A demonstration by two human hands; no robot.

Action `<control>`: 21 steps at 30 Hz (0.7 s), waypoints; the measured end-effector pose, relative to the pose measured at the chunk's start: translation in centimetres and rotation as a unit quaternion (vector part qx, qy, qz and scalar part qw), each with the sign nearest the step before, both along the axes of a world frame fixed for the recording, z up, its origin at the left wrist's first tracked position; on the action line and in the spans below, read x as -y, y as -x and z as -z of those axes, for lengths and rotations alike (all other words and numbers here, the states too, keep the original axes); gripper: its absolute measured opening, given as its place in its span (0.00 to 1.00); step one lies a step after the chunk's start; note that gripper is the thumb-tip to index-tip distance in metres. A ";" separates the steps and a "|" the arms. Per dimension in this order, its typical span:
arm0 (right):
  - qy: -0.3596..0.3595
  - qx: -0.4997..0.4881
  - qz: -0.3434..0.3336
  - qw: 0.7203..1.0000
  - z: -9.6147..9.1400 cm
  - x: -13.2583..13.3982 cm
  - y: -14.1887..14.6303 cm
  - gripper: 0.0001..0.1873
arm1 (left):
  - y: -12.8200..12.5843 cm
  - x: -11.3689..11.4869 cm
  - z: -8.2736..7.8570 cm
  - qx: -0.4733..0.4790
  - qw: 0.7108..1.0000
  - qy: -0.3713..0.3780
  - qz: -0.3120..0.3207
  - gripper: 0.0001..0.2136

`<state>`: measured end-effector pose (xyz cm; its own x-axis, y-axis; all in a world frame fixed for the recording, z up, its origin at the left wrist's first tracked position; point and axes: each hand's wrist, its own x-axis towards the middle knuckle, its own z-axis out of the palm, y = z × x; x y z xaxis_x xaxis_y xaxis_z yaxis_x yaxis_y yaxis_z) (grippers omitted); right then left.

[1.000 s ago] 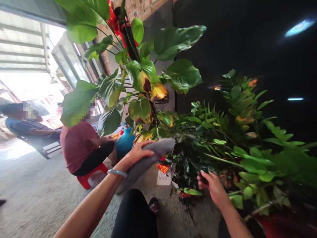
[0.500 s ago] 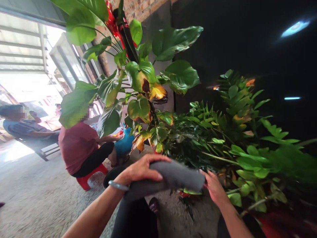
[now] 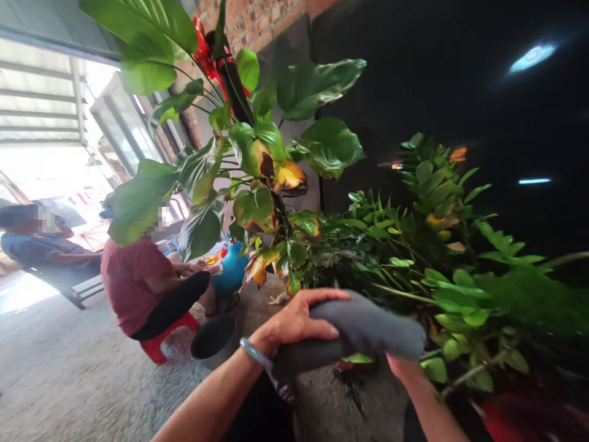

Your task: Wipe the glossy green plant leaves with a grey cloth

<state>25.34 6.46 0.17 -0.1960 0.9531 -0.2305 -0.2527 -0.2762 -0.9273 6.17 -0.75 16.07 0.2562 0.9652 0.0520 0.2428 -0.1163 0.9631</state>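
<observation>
My left hand (image 3: 299,319) is closed round a grey cloth (image 3: 368,328), thumb and fingers gripping its near end. The cloth stretches right over low green leaves (image 3: 455,301) of a potted plant. My right hand (image 3: 405,367) lies under the far end of the cloth; its fingers are hidden behind the cloth and leaves. A blue bangle (image 3: 255,356) circles my left wrist. A tall plant with broad leaves (image 3: 257,153), some yellowed and brown, rises just behind my left hand.
A person in a red shirt (image 3: 133,282) sits on a low red stool (image 3: 161,341) at the left, beside a dark round pot (image 3: 214,341) and a blue vessel (image 3: 232,270). Another person (image 3: 37,245) sits further left by the bright doorway. Grey concrete floor (image 3: 69,380).
My left hand carried the grey cloth right and down, from the tall plant onto the low leafy plant. The right hand went from in the open to under the cloth.
</observation>
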 end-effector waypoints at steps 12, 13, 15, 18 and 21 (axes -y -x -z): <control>0.006 -0.021 0.012 1.000 -0.6 0.2 0.3 0.16 | -1.8 -4.9 4.1 -0.039 0.996 0.082 0.015 0.29; 0.007 -0.019 0.013 1.000 -0.5 0.3 0.2 0.17 | -1.5 -4.5 4.0 -0.052 0.994 0.093 0.030 0.28; 0.011 -0.022 0.011 1.000 -0.6 0.4 0.0 0.16 | -1.1 -4.1 2.6 -0.016 0.996 0.082 0.016 0.28; 0.016 -0.042 0.008 0.999 -1.2 0.4 0.2 0.13 | -1.1 -5.2 -0.4 0.120 0.991 0.020 -0.052 0.30; 0.017 -0.071 0.015 0.997 -1.3 0.3 0.6 0.15 | -2.0 -7.1 -1.2 0.200 0.975 -0.017 -0.097 0.36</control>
